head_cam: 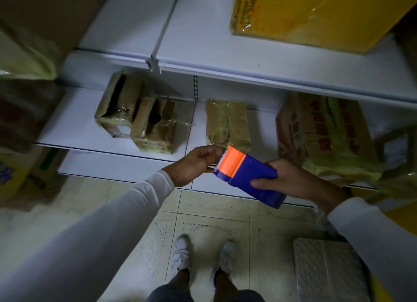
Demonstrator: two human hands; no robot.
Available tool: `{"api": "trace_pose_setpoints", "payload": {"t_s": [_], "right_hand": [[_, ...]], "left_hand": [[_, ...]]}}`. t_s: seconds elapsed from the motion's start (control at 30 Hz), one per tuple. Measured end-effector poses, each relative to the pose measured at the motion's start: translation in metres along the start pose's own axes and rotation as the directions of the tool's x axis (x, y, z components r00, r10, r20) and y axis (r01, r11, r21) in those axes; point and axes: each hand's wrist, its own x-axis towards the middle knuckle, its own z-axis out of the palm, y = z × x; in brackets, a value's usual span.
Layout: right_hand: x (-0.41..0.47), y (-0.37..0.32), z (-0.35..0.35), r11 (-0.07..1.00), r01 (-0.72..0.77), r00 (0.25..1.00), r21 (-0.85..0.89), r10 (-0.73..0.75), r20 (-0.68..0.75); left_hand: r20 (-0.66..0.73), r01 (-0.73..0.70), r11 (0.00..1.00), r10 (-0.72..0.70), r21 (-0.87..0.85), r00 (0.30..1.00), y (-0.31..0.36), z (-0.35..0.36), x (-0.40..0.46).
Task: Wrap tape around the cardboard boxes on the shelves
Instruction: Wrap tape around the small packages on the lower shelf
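**Tape dispenser held before white shelves**

A blue-and-orange tape dispenser [246,177] is being gripped by the right hand [291,180]; its toothed end is being pinched by the left hand [196,164]. Taped cardboard boxes [137,119] are lying on the white shelf [74,130] above a tiled floor [203,213]. "468mL" is printed on a yellow carton [316,15].

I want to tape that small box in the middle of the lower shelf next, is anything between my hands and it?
Nothing visible. The small box sits alone near the shelf edge, just beyond the tape dispenser held in both hands, left hand and right hand.
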Motion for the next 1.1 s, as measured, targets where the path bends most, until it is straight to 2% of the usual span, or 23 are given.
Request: {"api": "trace_pose_setpoints", "payload": {"t_s": [0.07, 0.13, 0.3, 0.47, 0.53, 0.63, 0.73, 0.9, 1.0, 1.1], "right_hand": [[0.002, -0.001, 0.001, 1.000, 0.003, 1.000, -0.005, -0.003, 0.010], [0.004, -0.001, 0.000, 1.000, 0.000, 1.000, -0.018, 0.000, 0.019], [0.006, 0.002, -0.007, 0.999, -0.014, 0.999, -0.039, 0.015, 0.045], [0.010, -0.003, -0.017, 0.996, -0.037, 0.992, -0.078, 0.046, 0.118], [0.012, -0.010, -0.024, 0.997, -0.031, 0.989, -0.073, 0.041, 0.143], [0.013, -0.014, -0.043, 0.996, -0.036, 0.989, -0.077, 0.046, 0.137], [0.014, -0.006, -0.073, 0.980, -0.048, 0.989, -0.194, 0.073, 0.126], [0.018, -0.004, -0.101, 0.958, -0.135, 0.985, -0.254, 0.159, 0.074], [0.025, -0.006, -0.101, 0.944, -0.173, 0.979, -0.281, 0.196, 0.059], [0.033, -0.005, -0.096, 0.930, -0.186, 0.978, -0.317, 0.206, 0.031]], "left_hand": [[-0.007, 0.057, 0.984, -0.059, -0.170, 0.998, -0.001, 0.003, -0.001], [-0.032, 0.051, 0.973, -0.060, -0.226, 0.998, 0.002, 0.003, -0.001], [-0.044, -0.011, 0.992, 0.006, -0.129, 0.999, 0.000, 0.002, -0.004], [-0.210, -0.074, 0.988, 0.102, 0.135, 0.972, -0.006, 0.001, 0.004], [-0.256, -0.100, 0.980, 0.143, 0.171, 0.956, -0.003, 0.003, 0.007], [-0.350, -0.134, 0.987, 0.159, 0.093, 0.923, 0.004, -0.004, 0.007], [-0.443, -0.134, 0.990, 0.141, 0.048, 0.886, 0.001, -0.023, 0.005], [-0.512, -0.084, 0.996, 0.074, 0.003, 0.856, -0.010, -0.014, 0.022], [-0.561, -0.062, 0.996, 0.019, -0.057, 0.827, -0.015, -0.008, 0.031], [-0.596, -0.030, 0.998, -0.004, -0.048, 0.803, -0.019, -0.012, 0.036]]}}
